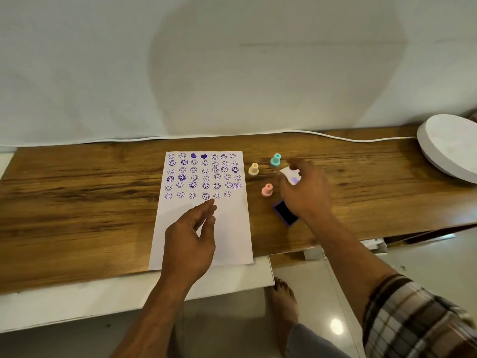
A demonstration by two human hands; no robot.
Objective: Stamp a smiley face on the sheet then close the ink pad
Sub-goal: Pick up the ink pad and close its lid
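Observation:
A white sheet lies on the wooden table, its upper half covered with several rows of purple smiley stamps. My left hand hovers over the blank lower part of the sheet, fingers loosely apart, holding nothing. The open ink pad, purple-rimmed with a dark pad, rests right of the sheet. My right hand is above and behind it, blurred, with its fingers around a small white and purple piece, apparently the pad's lid. Three stamps stand close by: cream, teal, pink.
A white round disc sits at the table's far right with a white cable running along the back edge. A white cloth backdrop hangs behind. A white board juts out under the table's front edge. My bare foot stands on the tiled floor.

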